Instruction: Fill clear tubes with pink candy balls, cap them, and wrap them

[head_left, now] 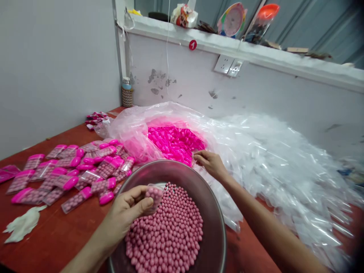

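- Pinching a small clear box [155,196] between thumb and fingers, the left grip [129,206] is closed around its lower part; pink beads show through the wall, and no cap shows on it.
- The box stands on a lean over the bowl [219,212], its long axis running up and slightly rightward, its upper end clear of the fingers.
- The right grip [211,163] has its fingers curled at the near right edge of the pink caps [174,141]; whether it grasps one I cannot tell.
- From the box, the caps lie beyond and to the right, past the bowl's far rim; the right hand is clearly the nearer one to them.
- Loose beads [170,231] lie in the bowl, under and to the right of the box.
- A plastic bag [133,120] rings the caps.
- Farther out, capped boxes [68,161] lie on the red surface [85,233] at left; clear plastic pieces [278,170] heap up at right.
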The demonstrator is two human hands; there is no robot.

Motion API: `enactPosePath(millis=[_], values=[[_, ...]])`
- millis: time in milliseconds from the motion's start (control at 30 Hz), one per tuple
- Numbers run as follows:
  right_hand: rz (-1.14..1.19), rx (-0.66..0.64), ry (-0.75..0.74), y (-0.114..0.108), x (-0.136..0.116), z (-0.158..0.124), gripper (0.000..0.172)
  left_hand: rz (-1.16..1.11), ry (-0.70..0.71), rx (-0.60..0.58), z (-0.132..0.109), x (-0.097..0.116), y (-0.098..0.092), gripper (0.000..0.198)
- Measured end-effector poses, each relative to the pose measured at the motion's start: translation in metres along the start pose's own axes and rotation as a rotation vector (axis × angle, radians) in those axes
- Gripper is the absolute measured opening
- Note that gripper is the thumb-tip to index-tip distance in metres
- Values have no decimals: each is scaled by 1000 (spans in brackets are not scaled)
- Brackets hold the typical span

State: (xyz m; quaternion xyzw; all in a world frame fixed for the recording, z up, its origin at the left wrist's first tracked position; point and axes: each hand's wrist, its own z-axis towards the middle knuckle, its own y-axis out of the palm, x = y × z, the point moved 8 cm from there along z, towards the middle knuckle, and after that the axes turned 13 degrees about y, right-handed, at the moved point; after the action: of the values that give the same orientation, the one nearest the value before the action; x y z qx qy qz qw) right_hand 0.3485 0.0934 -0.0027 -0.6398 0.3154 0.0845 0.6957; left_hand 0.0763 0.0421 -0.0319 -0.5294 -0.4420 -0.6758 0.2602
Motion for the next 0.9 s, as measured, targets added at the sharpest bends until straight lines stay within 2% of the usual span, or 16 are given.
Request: enactPosePath(millis=[100,200,333,467,600,733,833,900], values=[[-133,33,86,6,27,57,17,23,18,47,0,1,-4,22],[-245,48,159,24,40,93,20,48,23,93,1,1,-8,23],[-356,52,252,46,47,114,25,68,24,123,2,1,-10,26],[-379,71,202,43,42,114,22,78,59,137,4,6,-10,25],[-323,120,20,12,17,92,23,74,90,131,4,8,-8,24],[-233,130,-222,-14,-27,36,27,107,144,130,1,10,-8,27],[-117,67,-522,-13,-75,-26,22,213,213,128,-1,17,-7,30],[-11,-43,-592,-3,-98,-58,22,338,289,107,-3,25,-4,29]])
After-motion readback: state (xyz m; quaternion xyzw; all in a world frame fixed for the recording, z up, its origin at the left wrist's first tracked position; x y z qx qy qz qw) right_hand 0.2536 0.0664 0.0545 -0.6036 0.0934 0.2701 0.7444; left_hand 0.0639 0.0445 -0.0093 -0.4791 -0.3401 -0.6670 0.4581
